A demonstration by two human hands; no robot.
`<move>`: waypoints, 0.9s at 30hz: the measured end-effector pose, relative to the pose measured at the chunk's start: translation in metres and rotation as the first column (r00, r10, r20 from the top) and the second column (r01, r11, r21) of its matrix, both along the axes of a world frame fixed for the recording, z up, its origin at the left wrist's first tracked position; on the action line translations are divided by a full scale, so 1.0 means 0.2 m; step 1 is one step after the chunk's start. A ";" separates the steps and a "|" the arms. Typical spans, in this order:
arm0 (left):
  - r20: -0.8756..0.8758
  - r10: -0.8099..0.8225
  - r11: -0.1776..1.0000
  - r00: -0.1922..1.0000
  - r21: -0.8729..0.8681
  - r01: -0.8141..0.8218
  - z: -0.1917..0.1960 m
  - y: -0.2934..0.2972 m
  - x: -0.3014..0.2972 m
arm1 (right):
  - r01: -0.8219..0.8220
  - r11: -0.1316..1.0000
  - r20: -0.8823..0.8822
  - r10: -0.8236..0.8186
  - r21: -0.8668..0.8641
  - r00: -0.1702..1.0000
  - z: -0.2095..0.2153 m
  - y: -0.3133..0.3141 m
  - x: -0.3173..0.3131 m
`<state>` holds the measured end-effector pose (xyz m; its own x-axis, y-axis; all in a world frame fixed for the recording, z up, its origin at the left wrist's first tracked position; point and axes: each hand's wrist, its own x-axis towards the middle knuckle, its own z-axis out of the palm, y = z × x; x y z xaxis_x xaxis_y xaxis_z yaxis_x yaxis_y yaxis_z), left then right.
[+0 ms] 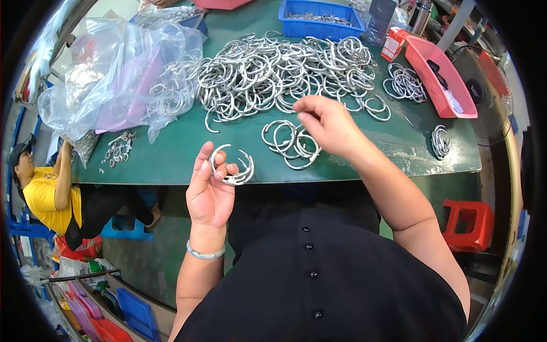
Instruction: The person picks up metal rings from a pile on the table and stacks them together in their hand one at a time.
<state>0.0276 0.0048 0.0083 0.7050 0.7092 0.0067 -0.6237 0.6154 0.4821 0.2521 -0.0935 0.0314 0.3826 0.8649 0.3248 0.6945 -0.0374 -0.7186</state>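
My left hand [209, 191] is raised over the near edge of the green table [171, 157] and grips a few open metal rings [232, 168] between thumb and fingers. My right hand [325, 122] hovers over the table with fingers pinched together, just above a small group of metal rings [288, 141]. Whether it pinches a ring cannot be told. Beyond both hands lies a big heap of metal rings [279, 74].
Clear plastic bags [114, 74] with rings lie at the table's left. A blue bin [322, 17] stands at the back, a pink tray [441, 74] at the right, with ring bunches [404, 84] beside it. Another person in yellow [48, 194] sits at left. A red stool [470, 225] stands at right.
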 end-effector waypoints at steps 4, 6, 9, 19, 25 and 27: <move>0.019 -0.005 0.999 1.000 0.038 0.004 -0.01 0.01 0.00 | -0.055 0.998 0.016 0.056 -0.015 0.998 -0.01 -0.02 0.05; 0.025 0.008 1.000 1.000 0.027 -0.009 0.00 0.01 0.01 | -0.214 0.974 -0.283 0.186 -0.073 0.941 -0.01 -0.02 -0.02; 0.031 0.010 0.999 0.999 0.052 -0.012 0.01 0.00 0.03 | -0.467 0.875 -0.588 0.314 -0.124 0.745 -0.05 -0.01 -0.17; -0.022 0.078 0.970 0.997 0.233 -0.071 0.07 -0.06 0.03 | -0.431 0.902 -0.895 0.184 -0.011 0.407 -0.11 0.00 -0.35; -0.020 0.072 0.960 0.997 0.272 -0.064 0.08 -0.07 0.04 | -0.416 0.909 -0.889 0.174 -0.020 0.423 -0.10 -0.01 -0.35; -0.016 0.066 0.956 0.998 0.286 -0.059 0.08 -0.08 0.04 | -0.410 0.912 -0.888 0.176 -0.015 0.425 -0.10 -0.01 -0.35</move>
